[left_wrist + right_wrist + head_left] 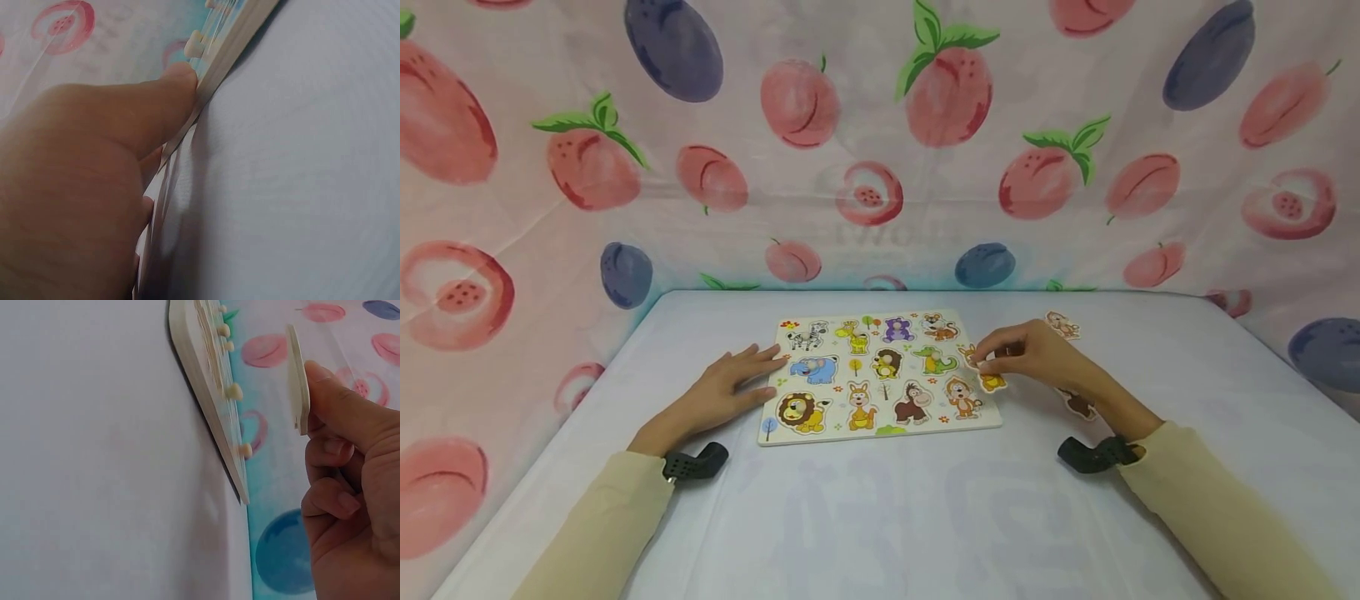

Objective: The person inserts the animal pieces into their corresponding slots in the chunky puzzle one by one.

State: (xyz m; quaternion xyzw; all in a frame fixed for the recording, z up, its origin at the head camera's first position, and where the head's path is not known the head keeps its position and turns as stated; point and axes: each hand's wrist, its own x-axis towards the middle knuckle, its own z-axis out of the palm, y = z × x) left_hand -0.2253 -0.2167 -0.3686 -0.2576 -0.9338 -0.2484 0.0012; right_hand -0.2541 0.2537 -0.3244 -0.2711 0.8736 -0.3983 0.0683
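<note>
The wooden animal puzzle board (pixel 887 433) lies flat on the table. My left hand (pixel 722 392) rests at its left edge, fingers extended; in the left wrist view the thumb (pixel 169 103) touches the board's side (pixel 215 81). Over the board's right edge, my right hand (pixel 1037 358) pinches a kangaroo puzzle piece (pixel 992 382), partly covered by the fingers. In the right wrist view this thin wooden piece (pixel 298 381) is tilted on edge, held up off the board. A printed kangaroo (pixel 861 408) shows in the board's bottom row.
Two loose pieces lie right of the board: a monkey piece (pixel 1062 325) behind the right hand and a brown piece (pixel 1078 404) partly hidden under the right forearm. Several knobs (pixel 234 392) stick up from the board. A fruit-print cloth (pixel 868 196) hangs behind the table.
</note>
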